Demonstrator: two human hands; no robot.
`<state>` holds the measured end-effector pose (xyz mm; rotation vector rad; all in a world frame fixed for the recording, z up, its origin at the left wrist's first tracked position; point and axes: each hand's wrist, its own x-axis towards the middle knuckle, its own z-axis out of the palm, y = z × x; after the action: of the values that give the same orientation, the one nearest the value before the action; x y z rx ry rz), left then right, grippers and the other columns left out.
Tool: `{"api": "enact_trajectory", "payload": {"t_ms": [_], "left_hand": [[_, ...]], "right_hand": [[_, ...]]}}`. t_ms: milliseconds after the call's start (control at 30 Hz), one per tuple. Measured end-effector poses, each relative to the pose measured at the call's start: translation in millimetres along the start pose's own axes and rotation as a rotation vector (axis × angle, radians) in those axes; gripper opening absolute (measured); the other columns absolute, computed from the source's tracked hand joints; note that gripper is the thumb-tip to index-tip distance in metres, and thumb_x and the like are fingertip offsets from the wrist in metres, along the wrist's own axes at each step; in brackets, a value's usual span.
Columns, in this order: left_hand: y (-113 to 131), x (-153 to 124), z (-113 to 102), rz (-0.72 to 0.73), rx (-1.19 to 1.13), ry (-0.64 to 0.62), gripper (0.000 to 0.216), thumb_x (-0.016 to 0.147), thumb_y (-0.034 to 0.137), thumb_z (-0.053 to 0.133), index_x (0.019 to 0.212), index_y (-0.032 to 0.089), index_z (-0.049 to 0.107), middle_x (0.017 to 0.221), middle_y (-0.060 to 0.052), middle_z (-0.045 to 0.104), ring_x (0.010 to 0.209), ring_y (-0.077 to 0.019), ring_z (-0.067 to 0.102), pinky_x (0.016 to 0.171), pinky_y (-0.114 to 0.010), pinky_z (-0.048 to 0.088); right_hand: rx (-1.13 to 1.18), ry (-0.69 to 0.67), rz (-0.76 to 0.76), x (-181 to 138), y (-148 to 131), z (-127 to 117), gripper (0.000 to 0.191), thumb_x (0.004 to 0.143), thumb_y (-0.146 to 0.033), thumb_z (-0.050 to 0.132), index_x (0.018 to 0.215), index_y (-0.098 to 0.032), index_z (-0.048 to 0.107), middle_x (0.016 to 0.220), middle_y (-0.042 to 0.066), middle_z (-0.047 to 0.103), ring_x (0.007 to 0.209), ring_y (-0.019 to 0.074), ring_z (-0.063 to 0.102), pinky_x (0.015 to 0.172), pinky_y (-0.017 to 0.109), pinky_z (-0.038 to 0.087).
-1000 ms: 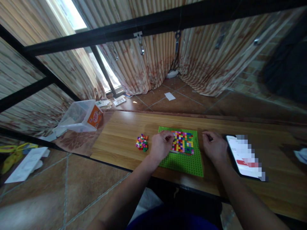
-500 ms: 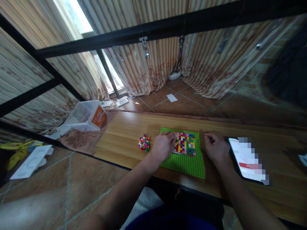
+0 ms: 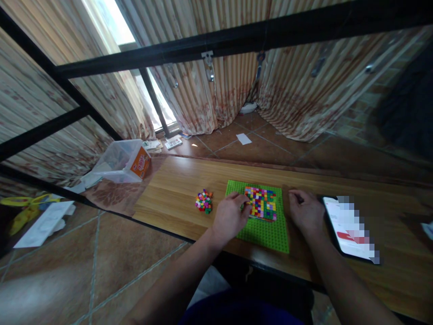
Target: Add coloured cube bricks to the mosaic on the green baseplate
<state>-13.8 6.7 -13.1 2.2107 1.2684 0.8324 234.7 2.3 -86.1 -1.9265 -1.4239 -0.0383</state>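
Note:
My left hand (image 3: 230, 215) is pinched at the left edge of a multicoloured block of small toy bricks (image 3: 262, 203). A speck of yellow, seemingly a small toy brick, shows at its fingertips; the fingers partly cover it. That brick block sits on a green studded baseplate (image 3: 265, 237), whose left part lies under my left hand. To the right of the baseplate my right hand (image 3: 307, 211) rests on the table with its fingers curled in, and nothing shows in it. A pile of loose toy bricks (image 3: 204, 201) lies left of my left hand.
The wooden table (image 3: 169, 192) runs across the view. A phone (image 3: 340, 225) with a lit screen lies right of my right hand. Beyond the table's left end stands a clear plastic box (image 3: 118, 160) with an orange label. A black metal bar (image 3: 237, 43) crosses in front of the curtains.
My left hand has shifted slightly down along the left edge of the brick block, and more of the block's upper left shows. My right hand stays in place.

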Motion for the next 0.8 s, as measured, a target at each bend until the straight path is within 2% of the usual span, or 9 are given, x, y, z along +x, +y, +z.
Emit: {"api": "enact_trajectory", "payload": {"t_ms": [133, 333, 467, 633, 800], "left_hand": [[-0.2, 4.0, 2.6, 0.011, -0.006, -0.010, 0.014, 0.085, 0.018, 0.056, 0.083, 0.020, 0.069, 0.082, -0.004, 0.066, 0.077, -0.0159, 0.062, 0.073, -0.026, 0.049], [-7.7, 4.7, 1.9, -0.123, -0.187, 0.062, 0.016, 0.084, 0.013, 0.054, 0.081, 0.019, 0.069, 0.080, -0.001, 0.069, 0.071, -0.0120, 0.063, 0.069, -0.021, 0.048], [-11.7, 10.9, 1.8, -0.158, -0.250, 0.077, 0.016, 0.085, 0.015, 0.053, 0.083, 0.019, 0.069, 0.080, 0.000, 0.071, 0.071, -0.0116, 0.064, 0.067, -0.021, 0.048], [-14.0, 17.0, 2.6, -0.163, -0.177, 0.055, 0.016, 0.085, 0.016, 0.055, 0.088, 0.020, 0.070, 0.082, 0.000, 0.073, 0.071, -0.0130, 0.066, 0.070, -0.023, 0.050], [-15.3, 14.6, 2.6, -0.128, -0.132, 0.030, 0.019, 0.087, 0.019, 0.055, 0.094, 0.023, 0.072, 0.093, -0.001, 0.075, 0.080, -0.0150, 0.069, 0.075, -0.024, 0.051]], "right_hand": [[0.002, 0.007, 0.006, -0.2, 1.0, 0.9, 0.032, 0.085, -0.039, 0.044, 0.087, -0.019, 0.070, 0.088, 0.009, 0.071, 0.079, 0.0225, 0.062, 0.072, 0.033, 0.046], [-0.022, 0.003, 0.021, -0.8, 4.6, 3.3, 0.034, 0.085, -0.041, 0.044, 0.089, -0.019, 0.070, 0.084, 0.008, 0.070, 0.077, 0.0221, 0.061, 0.071, 0.033, 0.045], [-0.009, 0.014, 0.013, -0.6, 4.6, 2.9, 0.033, 0.084, -0.040, 0.045, 0.088, -0.019, 0.070, 0.086, 0.008, 0.070, 0.077, 0.0216, 0.061, 0.071, 0.033, 0.045], [-0.018, 0.002, 0.024, -0.2, 3.1, 1.8, 0.032, 0.084, -0.039, 0.046, 0.088, -0.018, 0.070, 0.087, 0.008, 0.070, 0.077, 0.0217, 0.062, 0.071, 0.033, 0.046], [-0.014, 0.004, 0.027, -0.5, 3.3, 2.0, 0.033, 0.084, -0.039, 0.045, 0.089, -0.018, 0.070, 0.088, 0.009, 0.070, 0.078, 0.0216, 0.062, 0.073, 0.033, 0.046]]}}
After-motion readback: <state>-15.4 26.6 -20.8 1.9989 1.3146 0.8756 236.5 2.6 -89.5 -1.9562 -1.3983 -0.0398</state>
